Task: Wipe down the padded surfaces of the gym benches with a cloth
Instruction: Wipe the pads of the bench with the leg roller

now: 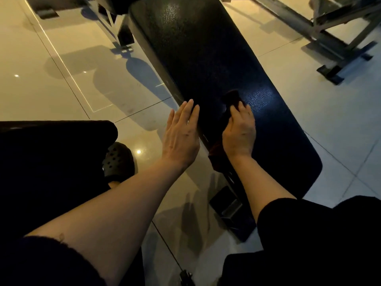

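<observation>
Nearest us, two bare forearms reach out of dark sleeves over a glossy tiled floor. Our right hand is the working one: its fingers are curled down over a dark cloth, bunched and pressed onto the bench pad, with a reddish tail of fabric trailing back under the wrist toward the pad's near edge. Our left hand lies flat, fingers straight and together, fingertips resting at the pad's left edge, holding nothing. The pad's long axis runs from the rounded near end at lower right away to upper left, so most of the padding lies ahead of the cloth, up that axis; the right hand sits squarely over it, the left only at its rim. We judge the coming stroke wants to go forward along the length. The cover is dark blue-black vinyl, pebble-grained, with a sheen just beyond the cloth. Farther off, a grey steel bench frame stands on the tiles at upper right.
</observation>
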A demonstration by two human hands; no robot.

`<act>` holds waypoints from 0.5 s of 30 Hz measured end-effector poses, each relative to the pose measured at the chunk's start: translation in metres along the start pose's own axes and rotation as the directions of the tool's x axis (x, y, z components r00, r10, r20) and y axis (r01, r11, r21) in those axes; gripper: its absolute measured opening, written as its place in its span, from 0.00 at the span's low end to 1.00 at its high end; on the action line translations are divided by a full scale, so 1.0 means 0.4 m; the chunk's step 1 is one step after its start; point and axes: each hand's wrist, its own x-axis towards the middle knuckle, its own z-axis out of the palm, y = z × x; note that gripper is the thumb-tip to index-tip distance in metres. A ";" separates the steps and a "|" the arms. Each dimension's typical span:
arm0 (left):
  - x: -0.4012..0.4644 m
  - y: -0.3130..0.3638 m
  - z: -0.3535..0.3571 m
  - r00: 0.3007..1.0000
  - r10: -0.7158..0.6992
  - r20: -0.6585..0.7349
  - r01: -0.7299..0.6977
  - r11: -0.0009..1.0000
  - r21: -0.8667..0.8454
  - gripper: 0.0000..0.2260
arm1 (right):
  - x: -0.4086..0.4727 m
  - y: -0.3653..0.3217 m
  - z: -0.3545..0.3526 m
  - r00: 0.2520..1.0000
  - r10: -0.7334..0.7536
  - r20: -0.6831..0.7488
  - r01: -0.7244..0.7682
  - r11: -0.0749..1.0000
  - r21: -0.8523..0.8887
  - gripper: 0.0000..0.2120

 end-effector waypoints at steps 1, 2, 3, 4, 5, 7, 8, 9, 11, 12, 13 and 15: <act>0.002 -0.006 0.002 1.000 0.001 -0.005 -0.001 1.000 -0.006 0.23 | 0.009 -0.026 0.010 1.000 -0.022 0.001 0.022 1.000 -0.008 0.16; 0.005 -0.012 0.002 1.000 0.009 -0.011 -0.009 1.000 -0.010 0.23 | 0.023 -0.053 0.018 0.997 -0.079 0.023 0.079 0.997 -0.002 0.17; 0.008 -0.019 0.001 1.000 0.013 -0.016 -0.014 1.000 -0.020 0.23 | 0.039 -0.082 0.023 0.988 -0.144 0.062 0.143 0.989 0.023 0.17; 0.012 -0.026 -0.002 1.000 0.002 -0.025 -0.003 0.999 -0.039 0.23 | 0.057 -0.110 0.027 0.972 -0.205 0.114 0.200 0.978 0.053 0.18; 0.016 -0.032 -0.008 0.999 -0.030 -0.041 0.027 0.997 -0.069 0.22 | 0.072 -0.134 0.033 0.952 -0.258 0.165 0.248 0.966 0.080 0.18; 0.027 -0.046 -0.019 0.987 -0.130 -0.095 0.112 0.978 -0.175 0.22 | 0.089 -0.168 0.046 0.919 -0.324 0.223 0.295 0.943 0.154 0.18; 0.033 -0.049 -0.025 0.979 -0.165 -0.118 0.133 0.962 -0.239 0.22 | 0.089 -0.177 0.046 0.915 -0.335 0.226 0.287 0.933 0.219 0.18; 0.038 -0.050 -0.032 0.975 -0.177 -0.132 0.131 0.945 -0.300 0.21 | 0.085 -0.184 0.041 0.916 -0.339 0.215 0.269 0.916 0.298 0.17; 0.054 -0.048 -0.058 0.976 -0.179 -0.125 0.111 0.900 -0.422 0.20 | 0.078 -0.203 0.024 0.921 -0.340 0.191 0.227 0.865 0.447 0.18; 0.067 -0.043 -0.077 0.974 -0.202 -0.106 0.127 0.864 -0.487 0.19 | 0.077 -0.220 0.009 0.926 -0.327 0.189 0.198 0.847 0.494 0.20; 0.085 -0.034 -0.100 0.966 -0.247 -0.072 0.166 0.812 -0.559 0.19 | 0.080 -0.239 -0.006 0.933 -0.306 0.190 0.165 0.832 0.530 0.23; 0.117 -0.016 -0.156 0.929 -0.365 0.059 0.294 0.633 -0.716 0.19 | 0.093 -0.284 -0.037 0.942 -0.263 0.210 0.093 0.802 0.590 0.27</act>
